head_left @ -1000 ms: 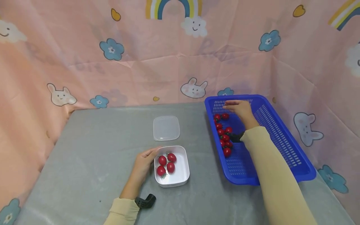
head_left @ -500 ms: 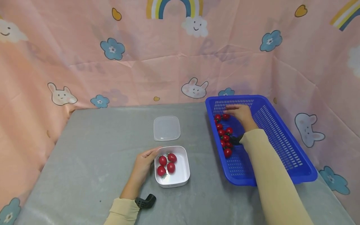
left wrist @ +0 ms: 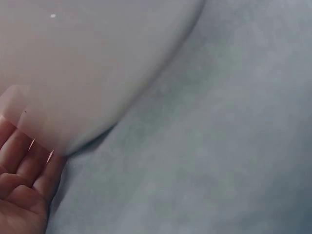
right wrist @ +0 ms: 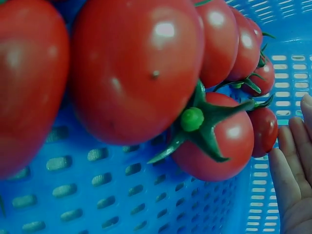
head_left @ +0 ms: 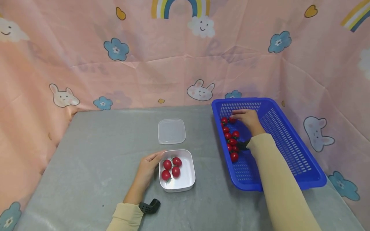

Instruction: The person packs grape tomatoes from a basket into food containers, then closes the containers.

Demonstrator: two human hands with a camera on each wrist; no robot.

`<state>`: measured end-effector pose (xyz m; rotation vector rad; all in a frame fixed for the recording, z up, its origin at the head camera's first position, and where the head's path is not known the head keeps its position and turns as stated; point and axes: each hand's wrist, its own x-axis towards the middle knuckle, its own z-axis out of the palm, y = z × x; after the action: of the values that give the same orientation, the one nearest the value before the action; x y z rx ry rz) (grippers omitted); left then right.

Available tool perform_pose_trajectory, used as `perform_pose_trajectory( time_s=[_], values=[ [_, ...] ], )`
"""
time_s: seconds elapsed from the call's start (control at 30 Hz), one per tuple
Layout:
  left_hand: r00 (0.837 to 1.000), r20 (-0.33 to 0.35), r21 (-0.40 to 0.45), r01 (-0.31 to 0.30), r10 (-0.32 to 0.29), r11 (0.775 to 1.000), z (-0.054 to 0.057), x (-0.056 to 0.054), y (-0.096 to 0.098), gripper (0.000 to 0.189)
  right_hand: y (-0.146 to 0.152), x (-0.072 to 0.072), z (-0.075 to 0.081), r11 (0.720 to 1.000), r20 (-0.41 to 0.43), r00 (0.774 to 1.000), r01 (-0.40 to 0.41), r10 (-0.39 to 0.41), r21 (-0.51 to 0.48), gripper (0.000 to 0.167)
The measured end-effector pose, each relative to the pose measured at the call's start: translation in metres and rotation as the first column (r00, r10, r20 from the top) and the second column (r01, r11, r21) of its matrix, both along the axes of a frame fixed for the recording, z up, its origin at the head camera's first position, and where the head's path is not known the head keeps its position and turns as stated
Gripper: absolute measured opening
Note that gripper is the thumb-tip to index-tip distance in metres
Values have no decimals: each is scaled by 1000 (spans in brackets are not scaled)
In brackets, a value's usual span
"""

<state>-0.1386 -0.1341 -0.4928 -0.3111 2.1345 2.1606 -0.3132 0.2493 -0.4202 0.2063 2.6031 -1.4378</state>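
My left hand [head_left: 148, 165] rests its fingers against the left side and back corner of a square white plastic box [head_left: 189, 175]. Several red cherry tomatoes [head_left: 176, 171] with green stems lie inside that box. In the left wrist view, the fingers [left wrist: 46, 173] press on the box's outer wall [left wrist: 97, 68]. My right hand [head_left: 248, 119] reaches into a blue plastic basket [head_left: 278, 150], fingers extended at the rearmost cherry tomato [head_left: 232, 120]. The right wrist view has the fingertips beside a small tomato [right wrist: 264, 130], at its right edge; whether they touch it is unclear.
More cherry tomatoes [head_left: 232, 141] line the basket's left side. A translucent square lid [head_left: 171, 131] lies flat behind the box on the grey tabletop [head_left: 101, 160]. A pink printed cloth [head_left: 162, 73] hangs at the back and sides.
My right hand has lowered slightly inside the basket, bringing its fingertips down to the rearmost tomato. My left hand and the white box have stayed in place.
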Motion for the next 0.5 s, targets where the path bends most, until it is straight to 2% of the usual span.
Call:
perform_pose_trajectory(
  time_s=[0.23,0.4,0.5],
  values=[
    [1000,-3,7,5,-5,1000,0,0,-1,34,1,-2,-2,997,25,1000,-16,15,70,47],
    [1000,0,14,2,-1,1000,-1,-1,-2,33,3,-1,-6,992,109,993,-67,55,110,49],
    [1000,-2,14,2,-2,1000,-2,-1,-2,33,3,-1,-7,990,129,989,-89,75,105,51]
  ],
)
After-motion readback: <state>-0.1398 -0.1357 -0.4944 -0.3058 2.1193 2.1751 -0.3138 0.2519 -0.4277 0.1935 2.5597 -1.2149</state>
